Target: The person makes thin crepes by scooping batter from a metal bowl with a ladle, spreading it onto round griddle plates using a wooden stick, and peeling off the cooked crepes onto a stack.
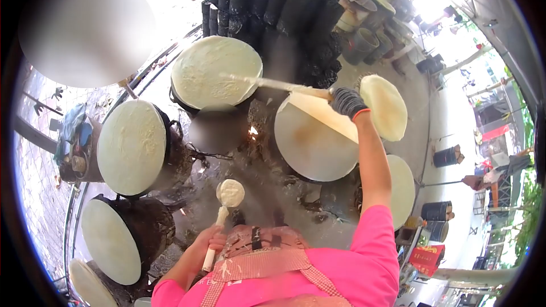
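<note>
My left hand (211,243), low in the view, is closed around the pale handle of a ladle (230,193). Cream-coloured batter fills the ladle's round bowl. My right hand (347,104) wears a dark striped glove and grips a long, thin spatula (273,84) by its wooden end, the blade pointing left. Below that hand is a round griddle (313,143) with much of its surface bare. A pale thin flatbread (325,115) lies along its upper right side with a straight edge. Whether the glove touches this sheet I cannot tell.
Batter-covered griddles stand around me: one upper middle (216,73), one left (132,148), another lower left (111,241). A pale round sheet (384,108) is right of the glove. Flame (253,132) shows between stoves. Black cylinders (273,5) are stacked behind. Blurred patches hide parts.
</note>
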Demonstrator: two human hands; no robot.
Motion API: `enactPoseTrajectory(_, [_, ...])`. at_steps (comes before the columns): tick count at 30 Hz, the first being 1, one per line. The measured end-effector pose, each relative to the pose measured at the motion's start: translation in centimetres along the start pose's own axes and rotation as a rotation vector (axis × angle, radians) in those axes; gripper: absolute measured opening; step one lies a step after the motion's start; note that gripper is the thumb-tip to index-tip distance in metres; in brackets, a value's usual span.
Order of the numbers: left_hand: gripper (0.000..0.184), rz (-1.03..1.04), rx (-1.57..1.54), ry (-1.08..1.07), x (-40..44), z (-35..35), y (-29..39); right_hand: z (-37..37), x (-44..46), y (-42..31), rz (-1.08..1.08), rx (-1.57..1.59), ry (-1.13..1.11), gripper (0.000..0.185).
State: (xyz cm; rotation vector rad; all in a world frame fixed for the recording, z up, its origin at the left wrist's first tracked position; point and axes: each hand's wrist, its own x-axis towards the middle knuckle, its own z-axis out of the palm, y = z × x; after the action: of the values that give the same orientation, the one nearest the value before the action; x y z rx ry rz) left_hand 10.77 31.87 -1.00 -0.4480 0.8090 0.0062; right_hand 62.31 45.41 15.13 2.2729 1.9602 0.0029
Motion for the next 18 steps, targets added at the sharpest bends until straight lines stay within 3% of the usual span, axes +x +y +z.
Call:
enactPoseTrajectory(2, [0.02,0.071,0.074,0.061,0.4,1.7,-1.0,-0.4,1.1,3.1,-0.002,-0.015,0.068,0.025])
enactPoseTrajectory(6, [0.015,0.166,-0.051,-0.058,3.0,3.3,-3.6,-2.2,3.6,12.1,-0.049,-0.05,0.217,0.029])
enactPoseTrajectory(7, [0.014,0.2,-0.073,-0.05,3.9,3.8,-4.4,-2.1,4.4,15.6,-0.076,0.082,0.358,0.029])
enactPoseTrajectory(8, [0.014,0.228,-0.097,-0.037,4.9,4.4,-5.5,-3.5,4.5,18.1,-0.065,0.017,0.402,0.027])
enactPoseTrajectory(9, [0.02,0.202,-0.147,-0.114,5.6,5.7,-6.5,-2.6,6.2,23.7,-0.167,0.248,0.439,0.022])
enactPoseTrajectory(10, [0.023,0.152,-0.233,-0.183,6.5,6.2,-7.5,-5.7,3.8,24.0,0.066,0.278,0.411,0.019])
enactPoseTrajectory(11, [0.026,0.101,-0.312,-0.25,7.3,6.8,-8.3,-7.1,3.5,27.6,0.081,0.208,0.402,0.019])
enactPoseTrajectory(13, [0.028,0.118,-0.395,-0.27,8.5,9.2,-10.3,-9.1,0.6,32.6,0.326,0.662,0.424,0.022])
enactPoseTrajectory(15, [0.026,0.141,-0.435,-0.291,9.5,11.1,-11.3,-8.9,-1.4,38.6,0.591,0.676,0.544,0.028])
enactPoseTrajectory(18, [0.017,0.19,-0.392,-0.313,10.8,12.1,-11.7,-3.2,-6.4,44.4,0.626,0.879,0.807,0.028])
